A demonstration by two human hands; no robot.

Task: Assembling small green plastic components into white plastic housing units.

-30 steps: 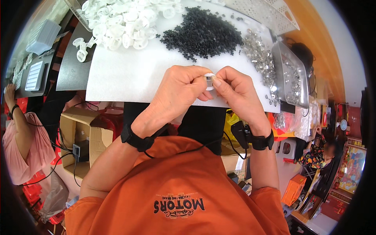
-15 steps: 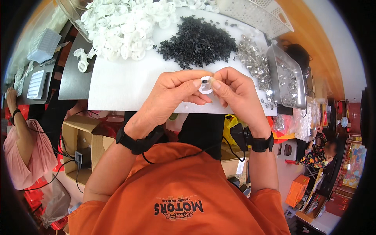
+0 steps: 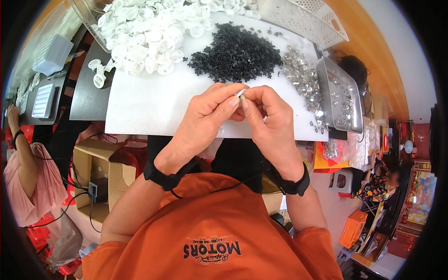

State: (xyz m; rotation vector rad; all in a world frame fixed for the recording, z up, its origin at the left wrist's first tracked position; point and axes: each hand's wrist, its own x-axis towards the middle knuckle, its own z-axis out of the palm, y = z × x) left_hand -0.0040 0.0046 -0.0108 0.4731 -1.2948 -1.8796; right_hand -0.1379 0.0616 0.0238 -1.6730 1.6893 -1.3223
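Looking down, I see an orange shirt [image 3: 200, 217] at the bottom middle of the frame. Two arms with black straps [image 3: 297, 185] on the wrists reach up from it. The left hand [image 3: 200, 114] and the right hand [image 3: 270, 119] meet just above the middle. I see the thumb and pointer finger of each hand pinched on a small white piece [image 3: 240, 93]. It sits between the fingertips, and they hide most of it. I cannot tell what the other fingers do.

Behind the hands lies a white sheet [image 3: 140, 107]. On it, I see a heap of tiny black bits [image 3: 235, 53] at the top middle, a big pile of white plastic parts [image 3: 149, 37] at the upper left, and shiny metal bits [image 3: 301, 74] at the upper right. Beside those is a see-through bin [image 3: 325, 93]. A white basket with holes [image 3: 303, 18] is at the top right.
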